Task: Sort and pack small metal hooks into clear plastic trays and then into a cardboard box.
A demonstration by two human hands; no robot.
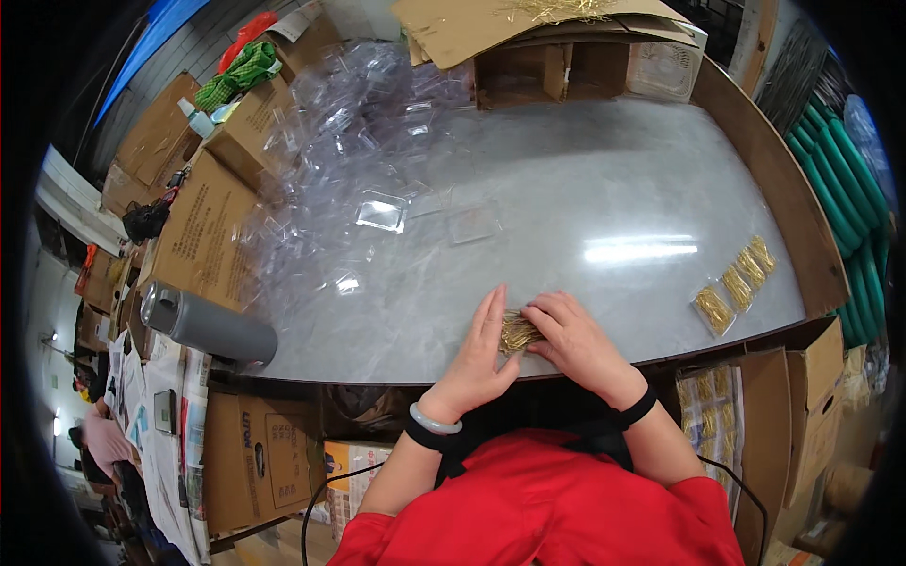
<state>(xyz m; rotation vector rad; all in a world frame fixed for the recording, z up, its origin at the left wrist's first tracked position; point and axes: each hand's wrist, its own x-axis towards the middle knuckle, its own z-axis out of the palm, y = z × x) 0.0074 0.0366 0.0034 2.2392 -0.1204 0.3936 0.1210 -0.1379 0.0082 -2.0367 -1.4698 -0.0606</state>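
At the near edge of the grey table, a small bundle of thin gold-coloured wire pieces (518, 332) is held between my two hands. My left hand (483, 357) presses along its left side, the fingers straight and together and the thumb at the near side. From the right, my right hand (578, 341) closes on it with bent fingers and thumb. Whether the bundle sits in a clear pack, I cannot tell. Over to the right lie several clear packs filled with similar gold wire pieces (714, 309), set out in a slanting row.
A large heap of clear plastic blister shells (349, 141) covers the table's left side. One single shell (475, 224) lies flat near the middle. A grey bottle (209, 325) is at the left edge. Cardboard (557, 42) stands at the back, and a cardboard wall (774, 179) borders the right.
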